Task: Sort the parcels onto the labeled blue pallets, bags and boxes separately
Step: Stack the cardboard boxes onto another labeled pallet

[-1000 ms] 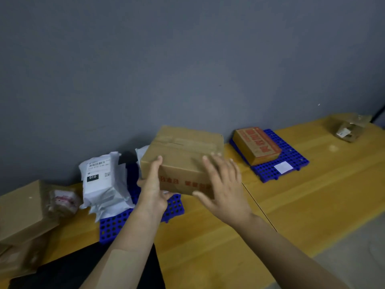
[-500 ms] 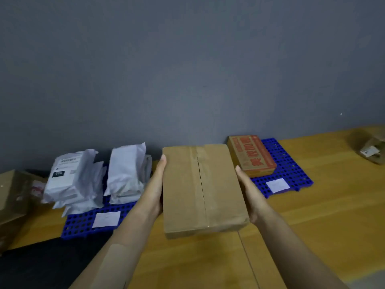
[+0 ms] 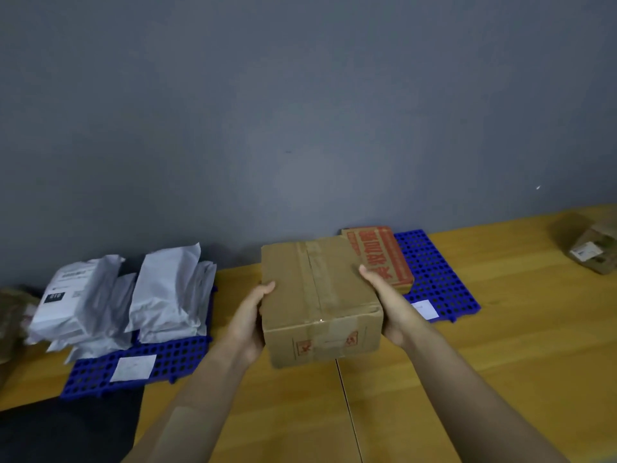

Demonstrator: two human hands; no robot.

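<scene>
A: Obs. — box [image 3: 319, 302] carried above the tabletop [image 3: 500, 345], between the two pallets. Left hand [image 3: 245, 325] and right hand [image 3: 392, 310] each pressed flat on opposite side walls; both grips clamped on the box, taped seam up.

B: Why a side hold?

A: Judgement: it keeps the underside free for setting down flat.

B: Destination?

A: Likely the right pallet [image 3: 440, 279]; a red box [image 3: 380, 257] already lies there, at its left. Left pallet [image 3: 173, 359] holds only white bags [image 3: 167, 295].

B: Labels?

A: White slip on each pallet's near edge; text unreadable. Another box [image 3: 592, 250] waits far right.
</scene>
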